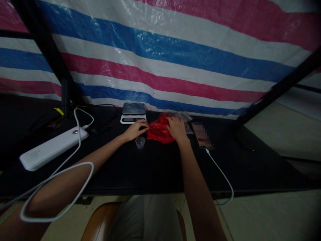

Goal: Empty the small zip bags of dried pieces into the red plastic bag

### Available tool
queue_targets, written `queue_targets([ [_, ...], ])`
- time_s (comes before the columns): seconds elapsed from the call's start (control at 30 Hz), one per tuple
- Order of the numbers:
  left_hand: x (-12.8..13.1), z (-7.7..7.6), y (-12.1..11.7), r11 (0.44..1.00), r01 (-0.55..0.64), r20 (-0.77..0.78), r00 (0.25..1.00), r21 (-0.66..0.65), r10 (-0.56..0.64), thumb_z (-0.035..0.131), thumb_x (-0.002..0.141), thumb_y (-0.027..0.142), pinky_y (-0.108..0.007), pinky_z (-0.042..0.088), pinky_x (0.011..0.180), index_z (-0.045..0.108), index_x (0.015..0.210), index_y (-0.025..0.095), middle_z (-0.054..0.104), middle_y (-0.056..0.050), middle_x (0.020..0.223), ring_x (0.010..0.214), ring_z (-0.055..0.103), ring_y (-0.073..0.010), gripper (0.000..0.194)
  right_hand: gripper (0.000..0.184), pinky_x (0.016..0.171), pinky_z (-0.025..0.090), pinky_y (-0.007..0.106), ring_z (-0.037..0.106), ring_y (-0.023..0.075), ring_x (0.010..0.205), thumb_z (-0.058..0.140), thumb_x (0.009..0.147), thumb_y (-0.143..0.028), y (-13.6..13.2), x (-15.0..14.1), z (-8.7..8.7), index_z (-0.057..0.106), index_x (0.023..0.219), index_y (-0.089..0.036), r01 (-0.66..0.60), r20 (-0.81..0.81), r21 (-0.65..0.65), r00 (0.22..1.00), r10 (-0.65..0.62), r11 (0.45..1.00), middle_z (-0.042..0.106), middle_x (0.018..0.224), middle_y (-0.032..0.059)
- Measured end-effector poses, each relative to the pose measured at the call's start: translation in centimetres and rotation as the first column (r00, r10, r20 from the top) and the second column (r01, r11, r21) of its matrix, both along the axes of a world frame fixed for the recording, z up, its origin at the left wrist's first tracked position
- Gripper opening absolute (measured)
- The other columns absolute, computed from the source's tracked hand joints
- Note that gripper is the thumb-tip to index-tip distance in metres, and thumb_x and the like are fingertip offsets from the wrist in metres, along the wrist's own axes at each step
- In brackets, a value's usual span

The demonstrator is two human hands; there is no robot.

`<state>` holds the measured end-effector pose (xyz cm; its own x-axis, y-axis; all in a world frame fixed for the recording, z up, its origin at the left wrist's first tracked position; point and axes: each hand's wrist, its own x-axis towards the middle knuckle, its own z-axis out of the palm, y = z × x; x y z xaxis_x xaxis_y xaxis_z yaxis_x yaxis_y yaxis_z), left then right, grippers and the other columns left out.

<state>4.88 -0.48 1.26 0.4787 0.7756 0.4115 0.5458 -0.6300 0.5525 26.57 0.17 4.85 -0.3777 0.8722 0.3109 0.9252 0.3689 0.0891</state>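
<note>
A crumpled red plastic bag (pixel 159 130) lies on the black table (pixel 155 175), between my two hands. My left hand (pixel 135 130) reaches in from the left, its fingertips gathering the bag's left edge. My right hand (pixel 177 130) sits on top of the bag's right side, fingers closed into the plastic. A small clear plastic cup (pixel 140 142) stands just below my left hand, apart from it. Behind my right hand lies a clear plastic packet (pixel 182 116), partly hidden by the bag.
A digital kitchen scale (pixel 133 113) stands behind my left hand. To the right lies a phone (pixel 202 135) with a blurred screen and a white cable (pixel 222 175). A white power strip (pixel 54 148) with cables lies at left. A striped tarp (pixel 155 67) hangs behind.
</note>
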Motion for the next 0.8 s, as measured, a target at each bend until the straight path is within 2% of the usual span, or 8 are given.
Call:
queue_targets([
  [0.17, -0.2, 2.1, -1.6, 0.976, -0.213, 0.179, 0.962, 0.033, 0.204, 0.042, 0.083, 0.030, -0.026, 0.042, 0.072, 0.062, 0.085, 0.016, 0.062, -0.004, 0.084, 0.080, 0.057, -0.0147, 0.024, 0.029, 0.075, 0.039, 0.034, 0.057, 0.0241, 0.091, 0.039, 0.085, -0.032, -0.2, 0.1, 0.1, 0.050, 0.106, -0.015, 0.116, 0.033, -0.203, 0.993, -0.112, 0.972, 0.061, 0.100, 0.0122],
  [0.3, 2.6, 4.8, -6.0, 0.860, -0.499, 0.365, 0.824, 0.106, 0.433, 0.038, 0.085, 0.028, -0.026, 0.043, 0.071, 0.058, 0.088, 0.015, 0.061, -0.004, 0.081, 0.077, 0.056, -0.0145, 0.024, 0.033, 0.073, 0.041, 0.032, 0.059, 0.0222, 0.091, 0.026, 0.089, -0.035, -0.2, -0.2, 0.5, 0.049, 0.107, -0.018, 0.129, 0.000, -0.312, 0.991, -0.135, 0.941, 0.062, 0.099, 0.0115],
  [0.33, 3.9, 5.3, -7.3, 0.872, -0.474, 0.341, 0.846, 0.125, 0.411, 0.037, 0.085, 0.026, -0.027, 0.043, 0.072, 0.057, 0.090, 0.016, 0.061, -0.004, 0.082, 0.078, 0.056, -0.0145, 0.022, 0.035, 0.073, 0.041, 0.033, 0.059, 0.0221, 0.091, 0.023, 0.090, -0.035, -0.2, -0.2, 0.6, 0.049, 0.107, -0.019, 0.132, -0.006, -0.330, 0.990, -0.141, 0.935, 0.063, 0.099, 0.0113],
  [0.4, 7.1, 5.7, -9.3, 0.969, -0.208, 0.129, 0.973, 0.130, 0.191, 0.041, 0.083, 0.024, -0.027, 0.044, 0.076, 0.053, 0.100, 0.018, 0.060, -0.004, 0.088, 0.082, 0.055, -0.0147, 0.021, 0.036, 0.073, 0.042, 0.033, 0.059, 0.0218, 0.092, 0.020, 0.091, -0.033, -0.2, 0.2, 0.8, 0.048, 0.109, -0.021, 0.141, -0.014, -0.372, 0.988, -0.157, 0.918, 0.063, 0.099, 0.0102],
  [0.43, 8.6, 5.7, -9.9, 0.983, -0.142, 0.050, 0.989, 0.115, 0.138, 0.043, 0.082, 0.023, -0.028, 0.044, 0.079, 0.047, 0.109, 0.019, 0.058, -0.005, 0.095, 0.088, 0.054, -0.0157, 0.027, 0.035, 0.074, 0.042, 0.032, 0.059, 0.0214, 0.093, 0.021, 0.091, -0.033, -0.4, 0.5, 0.9, 0.047, 0.110, -0.022, 0.146, -0.018, -0.393, 0.986, -0.166, 0.908, 0.063, 0.100, 0.0095],
  [0.53, 11.7, 4.6, -10.3, 0.983, -0.137, -0.126, 0.980, 0.119, 0.152, 0.045, 0.080, 0.021, -0.034, 0.040, 0.089, 0.033, 0.121, 0.016, 0.049, -0.010, 0.114, 0.106, 0.046, -0.0197, 0.044, 0.031, 0.074, 0.041, 0.030, 0.059, 0.0203, 0.093, 0.028, 0.089, -0.034, -2.1, 2.3, 0.7, 0.046, 0.113, -0.023, 0.171, -0.048, -0.389, 0.977, -0.205, 0.905, 0.063, 0.100, 0.0080],
  [0.63, 11.4, 3.3, -9.7, 0.983, -0.155, -0.342, 0.922, 0.097, 0.179, 0.044, 0.080, 0.020, -0.037, 0.042, 0.085, 0.037, 0.119, 0.018, 0.049, -0.009, 0.113, 0.105, 0.047, -0.0220, 0.039, 0.035, 0.069, 0.042, 0.029, 0.062, 0.0203, 0.084, 0.033, 0.086, -0.041, -5.6, 5.1, -0.1, 0.047, 0.112, -0.023, 0.265, -0.097, -0.326, 0.946, -0.310, 0.907, 0.064, 0.094, 0.0077],
  [0.8, 7.9, 2.8, -11.0, 0.996, -0.071, -0.504, 0.859, 0.048, 0.085, 0.040, 0.080, 0.010, -0.030, 0.041, 0.082, 0.052, 0.102, 0.023, 0.053, -0.004, 0.107, 0.097, 0.051, -0.0168, 0.028, 0.042, 0.058, 0.043, 0.029, 0.063, 0.0217, 0.072, 0.033, 0.082, -0.053, -11.6, 10.2, -1.1, 0.050, 0.111, -0.028, 0.466, -0.060, -0.345, 0.855, -0.515, 0.815, 0.065, 0.081, 0.0064],
])
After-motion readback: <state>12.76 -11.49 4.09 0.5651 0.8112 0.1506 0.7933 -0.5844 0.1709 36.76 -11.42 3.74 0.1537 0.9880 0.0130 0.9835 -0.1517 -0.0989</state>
